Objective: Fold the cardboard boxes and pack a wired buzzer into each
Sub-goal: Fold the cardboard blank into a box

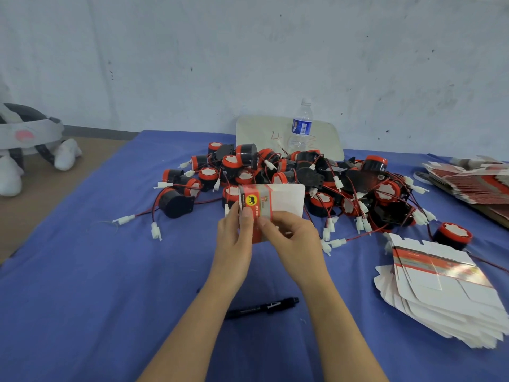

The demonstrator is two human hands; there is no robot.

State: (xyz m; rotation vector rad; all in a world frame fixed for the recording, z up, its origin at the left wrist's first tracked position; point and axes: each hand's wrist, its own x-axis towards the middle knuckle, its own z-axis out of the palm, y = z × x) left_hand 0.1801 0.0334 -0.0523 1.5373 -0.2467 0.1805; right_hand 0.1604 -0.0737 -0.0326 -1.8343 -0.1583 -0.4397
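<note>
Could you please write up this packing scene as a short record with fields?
Held: cardboard box, gripped by left hand and right hand above the blue cloth
Box state: looks still flat
Supply: pile of wired buzzers behind the box, wires tangled
Blanks: stack of flat boxes on the right
Other: black marker near the forearms; water bottle at the back

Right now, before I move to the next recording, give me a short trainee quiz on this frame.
1. True or false: the left hand and right hand both grip one box.
2. What lies on the cloth between the forearms? A scissors, B pen, C tape.
3. Where does the bottle stand relative to the buzzer pile?
Key: 1 true; 2 B; 3 behind it, toward the wall.
</note>
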